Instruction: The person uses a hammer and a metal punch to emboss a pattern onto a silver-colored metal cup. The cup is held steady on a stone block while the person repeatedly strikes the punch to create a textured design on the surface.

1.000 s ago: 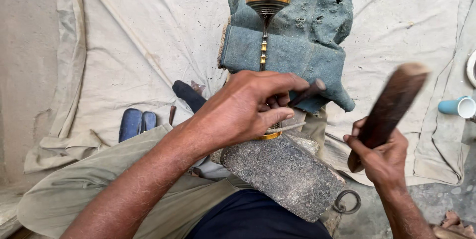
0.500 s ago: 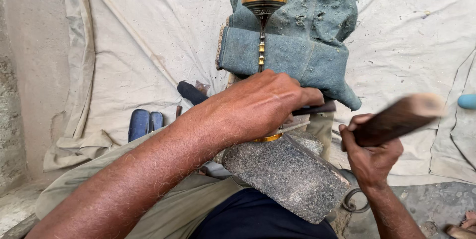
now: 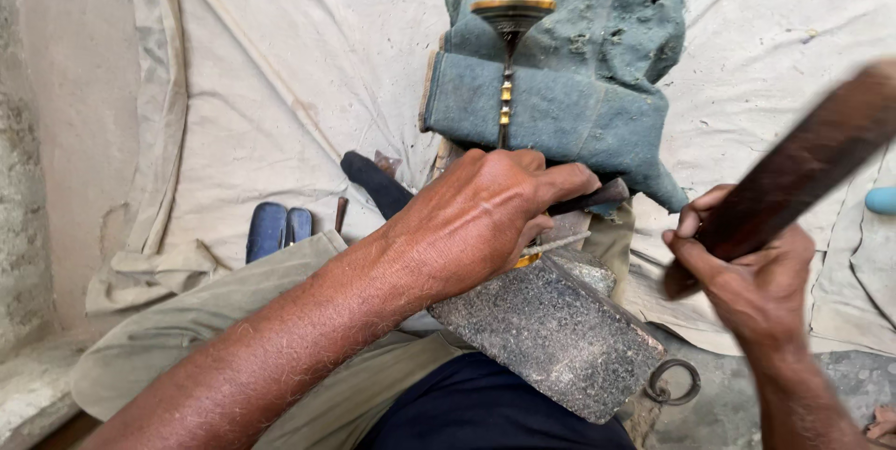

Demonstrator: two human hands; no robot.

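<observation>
Gripping a dark wooden stick (image 3: 793, 170), the right hand (image 3: 747, 277) is closed tight around its lower end. The stick points up and to the right, and it looks blurry. The left hand (image 3: 485, 217) is curled shut too. It holds a thin dark metal tool (image 3: 597, 198) whose tip pokes out past the fingers. A small gold-coloured piece (image 3: 527, 261) peeks out from under this hand, but most of it is hidden, so its shape is hard to tell.

Just below the left hand lies a rough grey stone block (image 3: 551, 333). It is tilted and rests on the person's lap, over dark blue cloth (image 3: 485, 408) and tan cloth (image 3: 224, 338). A small metal ring (image 3: 674, 381) hangs at the block's lower right corner.

Above the hands sits a folded blue-grey cloth pad (image 3: 579, 105) with little holes and worn spots. On it stands a slim brass piece (image 3: 510, 49) with a round flat top and a thin stem with gold bands.

A big pale sheet (image 3: 280, 86) covers the ground under everything. On the left of the sheet lie two dark blue rounded things (image 3: 278, 228), side by side. A light blue thing (image 3: 881, 200) shows at the right edge, cut off by the picture.
</observation>
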